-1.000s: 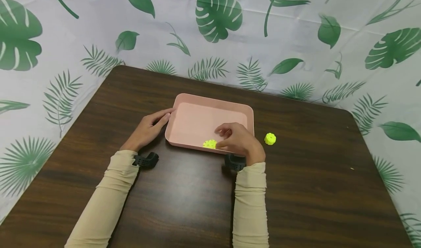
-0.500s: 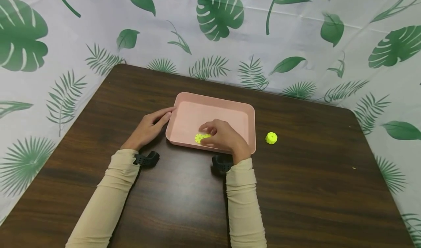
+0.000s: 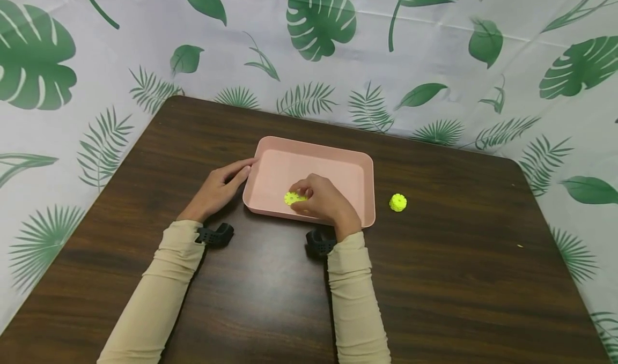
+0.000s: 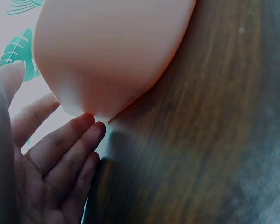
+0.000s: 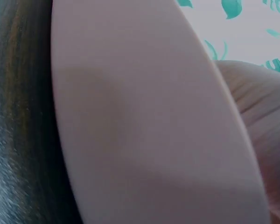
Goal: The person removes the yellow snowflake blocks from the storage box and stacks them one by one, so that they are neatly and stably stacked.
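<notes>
A pink tray (image 3: 321, 166) lies on the brown table. My left hand (image 3: 215, 191) is at its left end, and in the left wrist view the fairly straight fingers (image 4: 65, 142) touch the tray's outer wall. Over the tray's near side reaches my right hand (image 3: 324, 198), pinching bright yellow notched discs (image 3: 292, 198) between thumb and fingertips just above or on the tray floor; I cannot tell which. The hand covers part of them, so how many there are is unclear. In the right wrist view the tray wall (image 5: 144, 121) hides the fingers.
To the right of the tray, a small stack of yellow notched discs (image 3: 398, 202) stands on the table (image 3: 458, 278). A tiny pale scrap (image 3: 520, 246) lies farther right. Behind the table hangs a white cloth (image 3: 376, 26) with green leaf prints.
My right hand has shifted left and slightly away from me inside the tray, carrying the yellow discs along. My left hand has stayed at the tray's left end.
</notes>
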Motion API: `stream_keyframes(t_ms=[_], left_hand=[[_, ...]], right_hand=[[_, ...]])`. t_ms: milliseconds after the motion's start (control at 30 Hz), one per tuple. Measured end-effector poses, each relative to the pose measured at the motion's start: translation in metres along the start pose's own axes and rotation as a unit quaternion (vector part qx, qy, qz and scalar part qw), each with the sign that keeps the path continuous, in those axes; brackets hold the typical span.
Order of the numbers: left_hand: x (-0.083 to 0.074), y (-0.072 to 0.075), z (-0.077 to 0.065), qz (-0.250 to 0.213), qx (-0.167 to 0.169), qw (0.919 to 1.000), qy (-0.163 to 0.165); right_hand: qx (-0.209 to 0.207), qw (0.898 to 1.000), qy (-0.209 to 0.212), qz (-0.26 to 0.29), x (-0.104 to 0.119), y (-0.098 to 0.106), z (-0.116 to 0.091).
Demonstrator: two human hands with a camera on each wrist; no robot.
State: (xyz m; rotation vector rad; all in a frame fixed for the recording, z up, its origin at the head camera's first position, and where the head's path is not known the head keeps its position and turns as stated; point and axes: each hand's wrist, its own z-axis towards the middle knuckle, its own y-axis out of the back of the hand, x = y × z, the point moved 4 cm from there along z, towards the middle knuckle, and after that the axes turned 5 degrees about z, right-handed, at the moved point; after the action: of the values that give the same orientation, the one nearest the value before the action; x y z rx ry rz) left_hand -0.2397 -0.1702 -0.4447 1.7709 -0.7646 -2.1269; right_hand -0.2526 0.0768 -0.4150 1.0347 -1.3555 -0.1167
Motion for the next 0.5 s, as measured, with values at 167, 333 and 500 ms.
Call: stream_keyframes(t_ms=[167,333,500], left_hand=[[0.0006,-0.0005,-0.0002,0.003,0.002,1.0,0.008],[0.001,-0.001,-0.0002,0.007,0.003,0.9999,0.01],[0.0,-0.001,0.0002,0.011,0.002,0.9999,0.005]], right_hand=[[-0.007,1.0,0.003,-0.003,0.0029,-0.0023,0.0029],[-0.012,1.0,0.021,-0.009,0.0069,-0.0043,0.0044],[-0.015,0.999,0.025,-0.017,0.0088,-0.0058,0.0053]])
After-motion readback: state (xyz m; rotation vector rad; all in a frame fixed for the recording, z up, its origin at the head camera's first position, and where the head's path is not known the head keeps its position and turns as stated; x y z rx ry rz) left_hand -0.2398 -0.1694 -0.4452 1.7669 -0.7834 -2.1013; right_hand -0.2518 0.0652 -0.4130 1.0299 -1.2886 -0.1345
